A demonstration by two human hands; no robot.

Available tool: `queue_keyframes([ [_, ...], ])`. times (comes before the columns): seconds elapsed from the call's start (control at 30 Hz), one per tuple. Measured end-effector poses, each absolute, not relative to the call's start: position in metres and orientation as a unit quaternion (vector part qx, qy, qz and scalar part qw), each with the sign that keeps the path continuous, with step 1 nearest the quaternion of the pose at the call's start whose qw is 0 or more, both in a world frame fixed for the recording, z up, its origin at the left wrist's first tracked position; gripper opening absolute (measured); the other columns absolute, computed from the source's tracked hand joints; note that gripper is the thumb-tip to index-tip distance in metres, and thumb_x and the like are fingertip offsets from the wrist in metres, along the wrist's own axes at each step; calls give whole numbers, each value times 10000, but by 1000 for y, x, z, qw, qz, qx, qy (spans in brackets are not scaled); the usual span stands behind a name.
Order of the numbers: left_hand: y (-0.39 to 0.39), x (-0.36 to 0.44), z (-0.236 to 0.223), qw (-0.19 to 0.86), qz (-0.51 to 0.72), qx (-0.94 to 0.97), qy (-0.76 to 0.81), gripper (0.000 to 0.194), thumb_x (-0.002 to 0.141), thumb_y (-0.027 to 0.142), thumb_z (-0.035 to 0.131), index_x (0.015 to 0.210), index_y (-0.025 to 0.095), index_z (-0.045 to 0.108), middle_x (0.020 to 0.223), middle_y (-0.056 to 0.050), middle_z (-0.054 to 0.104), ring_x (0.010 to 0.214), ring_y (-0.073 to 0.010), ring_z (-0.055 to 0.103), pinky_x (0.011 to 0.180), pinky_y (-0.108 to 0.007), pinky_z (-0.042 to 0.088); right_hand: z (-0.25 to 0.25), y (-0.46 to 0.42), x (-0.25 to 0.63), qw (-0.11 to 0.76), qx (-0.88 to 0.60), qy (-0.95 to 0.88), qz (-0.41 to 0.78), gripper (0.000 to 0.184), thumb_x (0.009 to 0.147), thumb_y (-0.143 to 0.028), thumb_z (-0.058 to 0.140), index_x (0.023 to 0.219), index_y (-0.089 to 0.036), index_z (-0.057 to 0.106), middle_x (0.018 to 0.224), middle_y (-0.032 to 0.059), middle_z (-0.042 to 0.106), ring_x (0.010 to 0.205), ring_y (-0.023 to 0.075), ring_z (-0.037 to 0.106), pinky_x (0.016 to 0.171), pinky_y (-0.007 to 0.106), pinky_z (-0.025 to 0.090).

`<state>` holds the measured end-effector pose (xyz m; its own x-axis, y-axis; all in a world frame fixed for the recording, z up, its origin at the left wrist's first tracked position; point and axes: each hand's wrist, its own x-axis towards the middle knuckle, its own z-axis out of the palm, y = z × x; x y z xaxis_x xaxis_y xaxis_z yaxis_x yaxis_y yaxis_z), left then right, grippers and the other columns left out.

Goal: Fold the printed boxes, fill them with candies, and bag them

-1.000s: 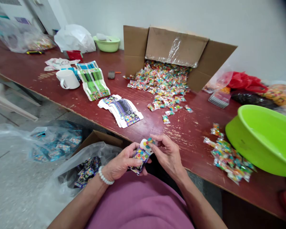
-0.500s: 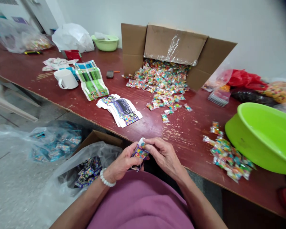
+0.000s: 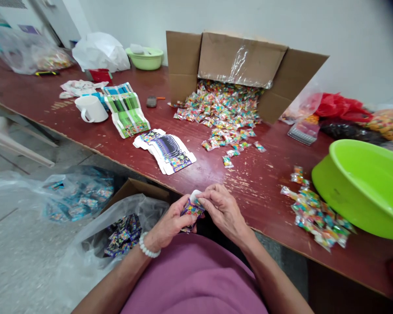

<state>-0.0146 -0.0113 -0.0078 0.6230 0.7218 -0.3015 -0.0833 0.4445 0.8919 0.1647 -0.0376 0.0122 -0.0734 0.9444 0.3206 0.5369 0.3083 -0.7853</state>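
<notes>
My left hand, a beaded bracelet at its wrist, is wrapped round a small purple candy box close to my body, below the table edge. The box is tilted, its white end flap sticking up at the top. My right hand pinches at that flap with thumb and forefinger. Beyond the hands, flat purple box blanks lie on the table. Wrapped candies spill from a cardboard box lying on its side. What is inside the small box is hidden.
At the right stand a green basin and a loose pile of wrapped candies. Green box blanks and a white mug are at the left. On the floor side, a lined carton holds filled purple boxes, beside a bag of blue packs.
My right hand has shifted slightly at the top of the small box, its fingers now closer together. The white flap shows more plainly. The left hand keeps its hold.
</notes>
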Motion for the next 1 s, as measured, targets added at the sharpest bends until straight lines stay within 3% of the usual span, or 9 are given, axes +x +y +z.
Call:
queue_keyframes([
  [0.27, -14, -15, -7, 728, 262, 515, 369, 386, 812, 183, 619, 1196, 210, 607, 820, 1, 607, 631, -110, 552, 610, -221, 450, 7, -37, 163, 391, -593, -681, 175, 70, 889, -243, 650, 870, -246, 717, 787, 31, 730, 733, 202, 621, 679, 318, 464],
  [0.4, -16, -15, -7, 713, 259, 540, 366, 359, 781, 147, 645, 1136, 199, 658, 727, 15, 590, 610, -109, 509, 570, -204, 425, 13, -31, 170, 333, -521, -738, 272, 95, 910, -228, 612, 922, -260, 701, 783, -6, 738, 711, 176, 658, 694, 299, 470],
  [0.5, -15, -15, -9, 767, 291, 437, 369, 320, 831, 334, 657, 1110, 178, 674, 817, -32, 665, 603, -133, 570, 565, -241, 464, 19, -29, 171, 349, -473, -739, 329, 195, 975, -236, 505, 1086, -284, 658, 919, -3, 751, 801, 175, 679, 733, 296, 482],
  [0.6, -11, -16, -13, 806, 317, 310, 393, 444, 856, 547, 599, 1015, 145, 702, 790, -64, 696, 559, -162, 606, 523, -276, 494, 20, -31, 163, 341, -492, -758, 259, 249, 963, -199, 500, 1166, -286, 615, 1003, 32, 738, 874, 212, 639, 795, 348, 463],
  [0.73, -8, -18, -17, 818, 334, 239, 404, 390, 831, 516, 663, 970, 154, 687, 735, -35, 696, 506, -153, 612, 480, -271, 508, 16, -34, 148, 321, -494, -781, 210, 312, 913, -154, 544, 1203, -262, 582, 995, 72, 714, 884, 241, 586, 815, 395, 443],
  [0.87, -7, -21, -19, 836, 330, 214, 382, 355, 864, 450, 625, 1001, 125, 666, 745, -68, 720, 477, -163, 628, 456, -273, 509, 5, -34, 147, 473, -538, -644, 269, 253, 860, -197, 636, 1104, -243, 588, 1083, 74, 653, 951, 215, 598, 815, 353, 474],
  [1.0, -9, -18, -22, 856, 316, 189, 363, 318, 849, 399, 579, 977, 114, 640, 713, -87, 721, 445, -196, 639, 421, -294, 503, -4, -29, 149, 487, -525, -479, 508, 334, 771, -339, 759, 1036, -221, 594, 827, 2, 656, 666, 147, 598, 658, 294, 493],
])
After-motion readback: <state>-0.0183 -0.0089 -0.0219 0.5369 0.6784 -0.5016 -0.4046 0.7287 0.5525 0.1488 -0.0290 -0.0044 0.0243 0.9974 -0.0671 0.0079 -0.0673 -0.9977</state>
